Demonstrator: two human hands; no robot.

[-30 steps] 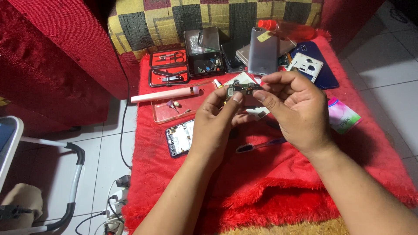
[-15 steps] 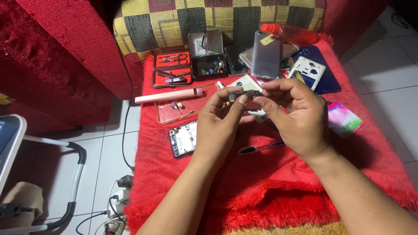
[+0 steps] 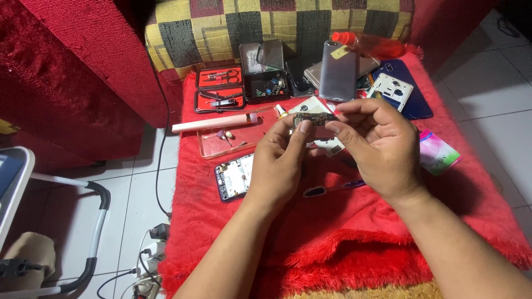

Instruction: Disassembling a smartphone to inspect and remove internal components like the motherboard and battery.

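Two hands point(image 3: 332, 152), one circuit board point(image 3: 313, 118)

Small dark phone circuit board point(image 3: 313, 118) with metal shields and tiny components, long and narrow, held level and raised above the red cloth, pinched at both ends by fingertips, at twelve o'clock of the two hands, upper centre of view

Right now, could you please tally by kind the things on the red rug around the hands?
Small circuit board, pinched between left hand and right hand: 1
Open red tool cases: 1
Pink tubes: 1
Clear trays: 1
Opened phone bodies: 1
Grey phone back covers: 1
White phone frames: 1
Total: 7
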